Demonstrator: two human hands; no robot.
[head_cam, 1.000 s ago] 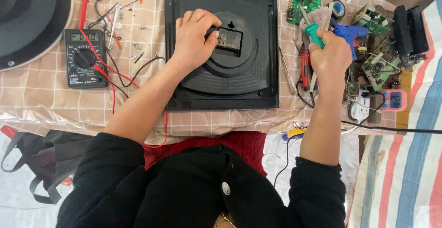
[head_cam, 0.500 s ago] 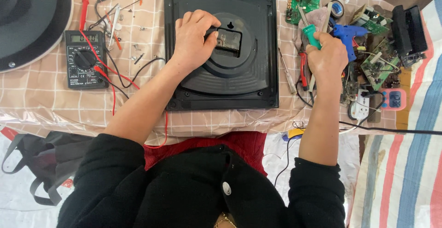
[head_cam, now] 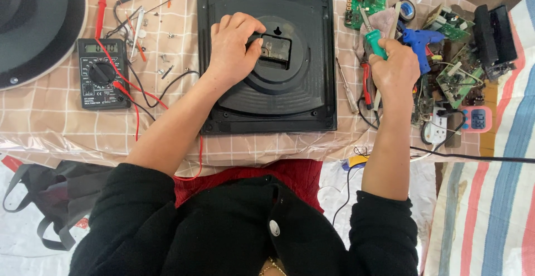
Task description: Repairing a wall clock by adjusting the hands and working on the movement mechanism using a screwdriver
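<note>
A black square clock back lies face down on the checked tablecloth, with a small black movement box at its centre. My left hand rests on the raised round part, fingers pressed against the left side of the movement box. To the right of the clock, my right hand is closed around a green-handled screwdriver, its shaft pointing up and left over a grey cloth.
A black multimeter with red leads lies at the left, beside loose screws. A dark round dish fills the upper-left corner. Circuit boards, a blue glue gun, red pliers, a bare screwdriver and a pink timer crowd the right.
My right hand has lifted a little upward and leftward with the green screwdriver. My left hand stays on the movement box.
</note>
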